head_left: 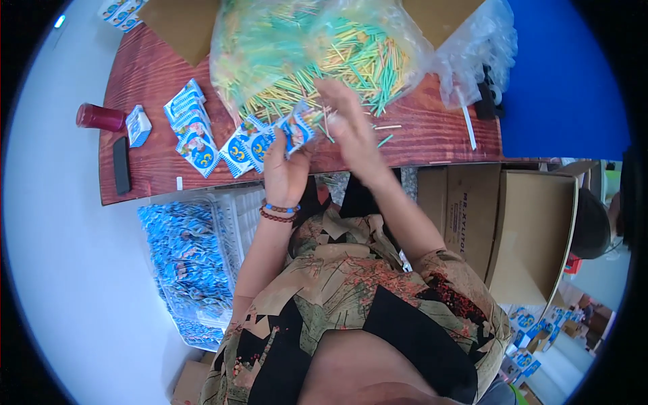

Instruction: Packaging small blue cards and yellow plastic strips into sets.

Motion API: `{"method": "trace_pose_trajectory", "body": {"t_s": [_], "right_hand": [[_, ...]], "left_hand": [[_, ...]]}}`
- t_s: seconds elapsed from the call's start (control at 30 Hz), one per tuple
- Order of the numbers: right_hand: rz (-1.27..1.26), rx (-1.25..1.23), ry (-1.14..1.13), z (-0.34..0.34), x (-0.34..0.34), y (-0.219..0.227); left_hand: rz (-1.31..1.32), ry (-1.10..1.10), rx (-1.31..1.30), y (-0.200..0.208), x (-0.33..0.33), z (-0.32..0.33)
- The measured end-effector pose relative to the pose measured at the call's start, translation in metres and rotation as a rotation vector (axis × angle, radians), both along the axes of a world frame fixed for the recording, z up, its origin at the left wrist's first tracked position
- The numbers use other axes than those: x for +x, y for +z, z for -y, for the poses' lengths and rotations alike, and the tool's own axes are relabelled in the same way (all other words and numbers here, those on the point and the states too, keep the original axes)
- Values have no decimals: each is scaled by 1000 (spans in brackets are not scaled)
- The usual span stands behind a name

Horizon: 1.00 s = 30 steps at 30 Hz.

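My left hand [287,172] grips a small blue-and-white packet [295,132] above the table's near edge. Thin coloured sticks show at the packet's right end. Just right of it is my right hand [354,135], slightly blurred, fingers stretched out and thumb apart. Beyond both hands, a large clear plastic bag [233,67] lies spread with a heap of thin green, yellow and orange sticks [364,61]. More packets of the same kind [237,154] lie beside my left hand, and an overlapping row of packets [192,128] lies further left.
On the dark red wooden table [145,74] are a red cup [101,117], a black phone-like slab [121,165] and crumpled plastic [476,47]. Below left stands a clear bin full of blue packets [185,256]. An open cardboard box [533,229] stands at my right.
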State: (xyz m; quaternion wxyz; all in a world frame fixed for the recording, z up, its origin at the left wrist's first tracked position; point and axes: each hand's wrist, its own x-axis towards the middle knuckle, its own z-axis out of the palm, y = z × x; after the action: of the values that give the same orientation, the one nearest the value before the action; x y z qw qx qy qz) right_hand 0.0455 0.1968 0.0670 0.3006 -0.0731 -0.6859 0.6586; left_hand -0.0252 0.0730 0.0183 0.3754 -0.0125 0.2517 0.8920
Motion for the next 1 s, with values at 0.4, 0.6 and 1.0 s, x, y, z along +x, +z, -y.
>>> {"method": "trace_pose_trajectory", "body": {"t_s": [0.4, 0.6, 1.0], "right_hand": [[587, 1038, 7, -115, 76, -36], [543, 948, 189, -127, 80, -35], [539, 1156, 314, -117, 77, -54]], "left_hand": [[165, -87, 69, -17, 9, -3], [128, -73, 0, -18, 14, -7], [96, -131, -44, -17, 38, -41]]}}
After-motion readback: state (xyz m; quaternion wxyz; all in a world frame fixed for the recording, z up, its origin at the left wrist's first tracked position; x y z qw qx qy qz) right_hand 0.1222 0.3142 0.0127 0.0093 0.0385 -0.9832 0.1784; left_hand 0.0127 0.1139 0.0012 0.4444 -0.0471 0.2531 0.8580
